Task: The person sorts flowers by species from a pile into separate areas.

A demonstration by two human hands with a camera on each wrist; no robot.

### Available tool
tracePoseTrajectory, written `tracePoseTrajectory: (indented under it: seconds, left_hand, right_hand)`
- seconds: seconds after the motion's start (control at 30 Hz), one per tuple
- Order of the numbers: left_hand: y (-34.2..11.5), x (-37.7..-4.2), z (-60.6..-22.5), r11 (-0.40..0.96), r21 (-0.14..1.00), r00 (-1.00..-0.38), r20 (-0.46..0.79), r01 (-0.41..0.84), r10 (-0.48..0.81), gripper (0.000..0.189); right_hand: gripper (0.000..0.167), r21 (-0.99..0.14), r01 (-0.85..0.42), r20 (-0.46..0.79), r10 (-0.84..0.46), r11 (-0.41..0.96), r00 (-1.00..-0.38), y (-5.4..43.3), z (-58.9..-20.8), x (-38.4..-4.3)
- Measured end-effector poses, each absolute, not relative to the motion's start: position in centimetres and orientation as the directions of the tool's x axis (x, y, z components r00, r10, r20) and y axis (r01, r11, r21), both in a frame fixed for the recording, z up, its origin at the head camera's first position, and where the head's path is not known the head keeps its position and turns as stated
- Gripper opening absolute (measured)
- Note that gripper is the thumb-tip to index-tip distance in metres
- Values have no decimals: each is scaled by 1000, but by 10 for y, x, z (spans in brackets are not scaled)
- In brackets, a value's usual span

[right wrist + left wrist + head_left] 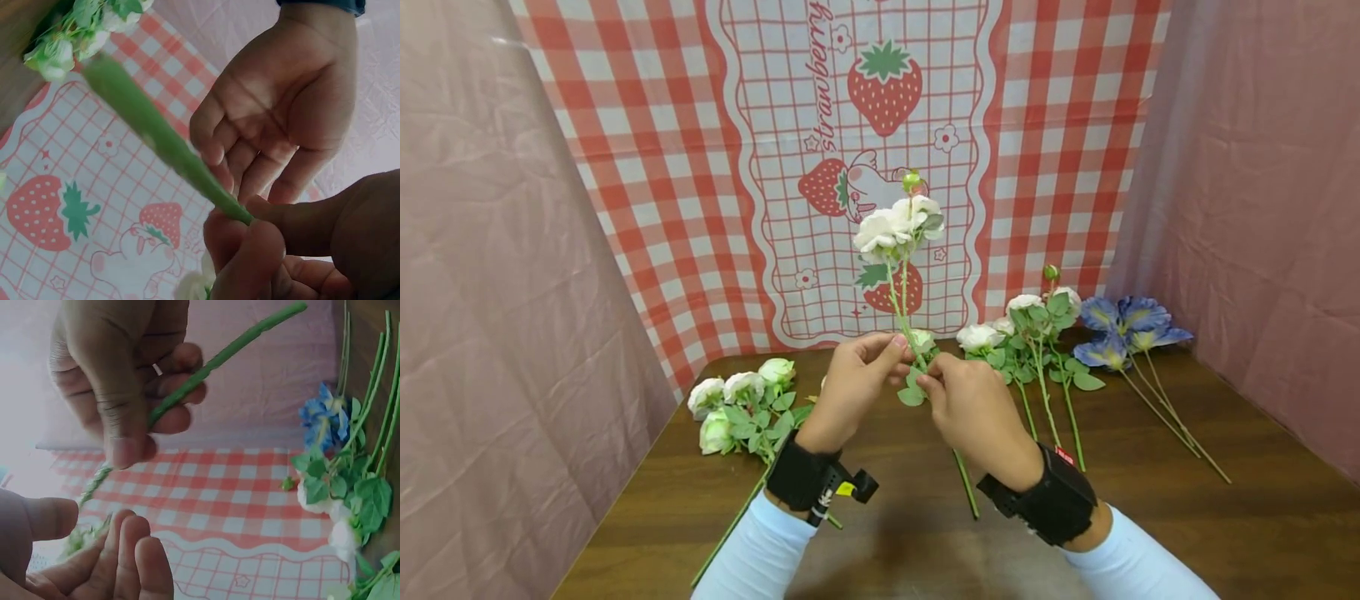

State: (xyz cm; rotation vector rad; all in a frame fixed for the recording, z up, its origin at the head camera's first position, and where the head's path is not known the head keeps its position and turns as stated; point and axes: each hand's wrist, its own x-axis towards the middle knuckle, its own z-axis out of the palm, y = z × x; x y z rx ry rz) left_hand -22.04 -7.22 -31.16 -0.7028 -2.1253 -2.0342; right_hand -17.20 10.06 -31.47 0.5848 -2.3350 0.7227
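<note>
A white artificial rose stem with two blooms and a green bud stands nearly upright in front of me. My right hand pinches its green stem between thumb and fingers; the stem's cut end sticks out past that hand in both wrist views. My left hand is beside the stem, above the right hand, its fingers loosely bent and its thumb apart from them in the left wrist view. Whether the left fingertips touch the stem, I cannot tell. Green leaves show between the hands.
White and pale green roses lie on the brown table at left. More white roses lie at right, beside blue-purple flowers on thin stems. Behind hangs a red checked strawberry cloth, with pink curtains at the sides.
</note>
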Motion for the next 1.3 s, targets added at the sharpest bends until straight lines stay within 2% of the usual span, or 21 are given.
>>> tracePoseTrajectory:
  seconds: [0.23,0.4,0.67,0.87,0.97,1.17,1.3]
  left_hand:
    - [-81,-224,-308,105,926,-928,347,362,134,37]
    - [-97,-228,-300,120,934,-940,327,337,100,33]
    - [-132,-233,-287,101,933,-937,349,346,-18,35]
    - [-156,-241,-285,123,923,-915,380,366,-133,35]
    - [-165,-244,-286,210,907,-899,402,365,-175,34]
    - [-180,-248,-291,486,804,-844,491,343,-216,31]
    - [-189,-250,-293,580,753,-812,528,312,-248,32]
  right_hand:
    - [16,-331,-463,616,-183,822,-767,107,-320,-186]
    - [22,-311,-368,565,-142,876,-813,116,-322,-199]
    - [37,-337,-213,420,-56,917,-906,133,-324,-223]
    - [43,-372,-164,364,-19,914,-931,148,-327,-235]
    - [45,-380,-131,326,0,916,-946,155,-330,-242]
    - [49,-390,-83,256,21,917,-967,168,-336,-254]
    - [47,-387,-62,222,28,920,-975,173,-339,-259]
